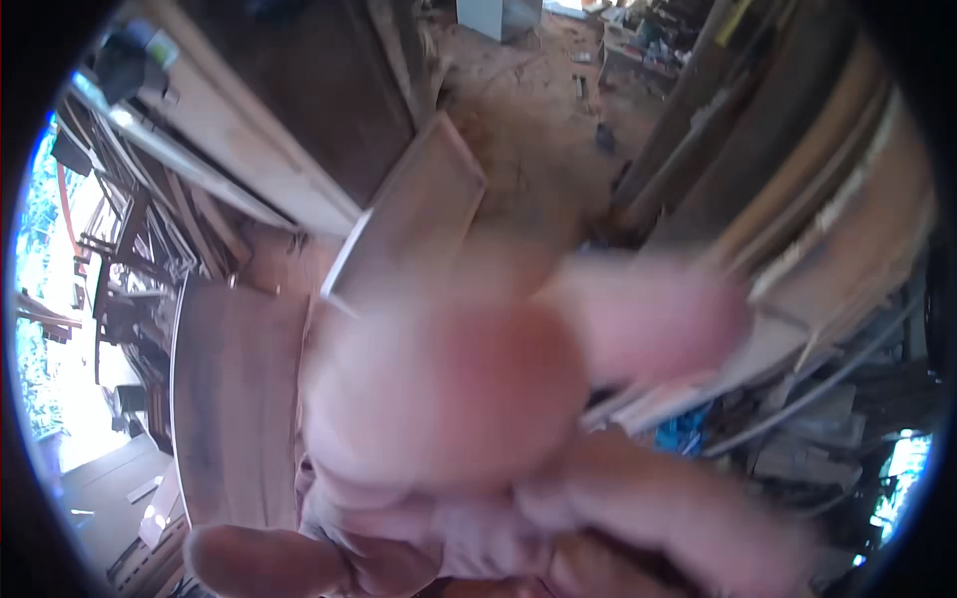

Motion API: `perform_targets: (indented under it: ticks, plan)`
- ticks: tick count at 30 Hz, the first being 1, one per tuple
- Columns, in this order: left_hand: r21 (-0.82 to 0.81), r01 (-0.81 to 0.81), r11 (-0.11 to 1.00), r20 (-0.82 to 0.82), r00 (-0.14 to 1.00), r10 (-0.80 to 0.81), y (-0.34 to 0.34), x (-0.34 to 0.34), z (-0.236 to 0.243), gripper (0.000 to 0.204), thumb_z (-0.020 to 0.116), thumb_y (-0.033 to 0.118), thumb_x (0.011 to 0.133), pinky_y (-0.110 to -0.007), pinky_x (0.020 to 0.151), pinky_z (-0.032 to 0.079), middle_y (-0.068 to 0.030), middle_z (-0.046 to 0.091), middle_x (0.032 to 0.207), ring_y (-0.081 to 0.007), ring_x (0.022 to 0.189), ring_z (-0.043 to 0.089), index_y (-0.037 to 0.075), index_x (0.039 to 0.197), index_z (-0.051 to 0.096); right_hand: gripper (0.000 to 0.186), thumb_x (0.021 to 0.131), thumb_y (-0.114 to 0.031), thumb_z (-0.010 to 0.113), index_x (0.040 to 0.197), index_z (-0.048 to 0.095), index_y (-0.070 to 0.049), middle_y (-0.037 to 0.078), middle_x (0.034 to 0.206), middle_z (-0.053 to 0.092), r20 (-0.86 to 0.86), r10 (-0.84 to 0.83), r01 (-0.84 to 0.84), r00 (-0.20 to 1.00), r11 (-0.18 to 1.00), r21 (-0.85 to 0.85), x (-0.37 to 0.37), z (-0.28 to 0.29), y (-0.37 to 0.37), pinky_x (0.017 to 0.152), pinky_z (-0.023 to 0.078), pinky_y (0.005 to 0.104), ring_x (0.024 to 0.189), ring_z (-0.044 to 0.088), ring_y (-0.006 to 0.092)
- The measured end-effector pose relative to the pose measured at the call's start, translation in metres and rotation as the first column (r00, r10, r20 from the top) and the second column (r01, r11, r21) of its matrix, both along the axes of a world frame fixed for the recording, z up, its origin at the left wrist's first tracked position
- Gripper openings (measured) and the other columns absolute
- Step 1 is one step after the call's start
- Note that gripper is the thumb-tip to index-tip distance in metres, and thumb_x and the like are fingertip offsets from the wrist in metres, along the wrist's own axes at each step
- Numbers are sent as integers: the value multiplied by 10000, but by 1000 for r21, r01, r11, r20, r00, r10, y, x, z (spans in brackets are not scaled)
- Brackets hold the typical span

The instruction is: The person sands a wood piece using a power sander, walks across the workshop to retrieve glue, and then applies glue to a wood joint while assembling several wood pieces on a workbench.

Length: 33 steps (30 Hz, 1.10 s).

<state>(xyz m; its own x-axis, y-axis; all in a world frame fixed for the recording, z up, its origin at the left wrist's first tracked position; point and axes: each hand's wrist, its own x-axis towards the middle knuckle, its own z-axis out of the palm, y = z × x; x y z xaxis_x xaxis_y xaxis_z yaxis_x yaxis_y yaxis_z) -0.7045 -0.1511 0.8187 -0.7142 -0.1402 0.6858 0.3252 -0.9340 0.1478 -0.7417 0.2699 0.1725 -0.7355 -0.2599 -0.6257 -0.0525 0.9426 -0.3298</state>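
Blurred bare fingers fill the lower middle, very close to the camera. One large rounded fingertip (449, 389) covers the centre, and another finger (658, 324) points right beside it. Below, a long finger (678, 508) reaches toward the lower right, while a thumb-like digit (264, 563) sticks out to the lower left. Which of these belong to my left hand and which to my right cannot be told, as they overlap and are smeared by motion. No held thing shows among them. A wooden panel (239, 399) stands behind the fingers on the left.
A lighter panel (414, 219) leans beyond the fingers, near a tall dark board (319, 90). Long planks (827, 199) are stacked along the right. Scrap wood (130, 249) crowds the bright left side. Small debris lies on the brown floor (528, 120).
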Motion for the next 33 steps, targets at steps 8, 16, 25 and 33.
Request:
perform_targets:
  ticks: [8,16,25,33]
  plan:
    - [157,159,975,68,983,-171,-69,-300,15,766,570,467,1042,-579,941,589,-177,164,1681,-330,1342,464,79,1617,245,427,939,-318,630,1265,677,-45,259,1210,694,-57,-200,155,978,883,-442,-283,109,-151,950,534,463,1142,663,415]
    - [-394,-41,918,562,780,276,-157,-496,-124,566,561,333,1057,-463,884,577,-154,442,1511,-260,1186,585,24,1504,403,439,928,-322,662,1256,671,-31,266,1078,727,-151,-340,232,928,846,-481,-489,193,-210,902,550,456,1030,713,408]
    - [-500,386,775,866,221,448,-271,-701,-303,402,590,286,1049,-352,789,560,-92,679,1121,-201,949,680,19,1349,569,307,921,-254,669,1094,730,-8,195,1047,735,281,-784,731,553,619,287,-528,52,-111,847,585,452,986,727,312]
    - [-722,292,-627,-105,850,516,-363,-950,-329,547,727,414,929,-463,1042,470,-219,606,1317,-405,1205,602,56,1330,628,331,959,-172,636,1231,682,10,107,908,706,226,-540,583,811,712,-391,-800,59,-284,667,562,324,774,700,164]
